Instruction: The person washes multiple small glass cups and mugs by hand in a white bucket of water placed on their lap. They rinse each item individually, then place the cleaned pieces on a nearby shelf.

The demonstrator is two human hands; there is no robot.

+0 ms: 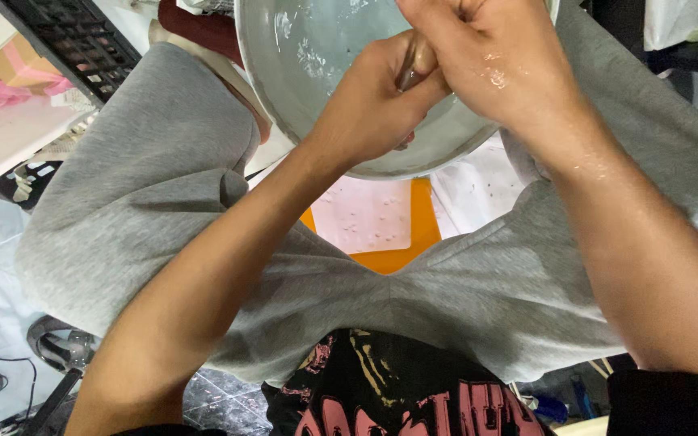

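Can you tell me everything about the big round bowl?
The bowl is wide, round and shallow, pale grey-white, likely metal or enamel. Its inside looks wet, with streaks and shiny patches. It sits between the person's knees, above an orange stool; its top is cut off by the picture edge. The left hand and the wet right hand work together over it, pinching something small.

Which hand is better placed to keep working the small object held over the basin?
Probably the left hand: its fingers already pinch the small object over the grey basin. The wet right hand lies across the top, covering rather than gripping as far as can be seen.
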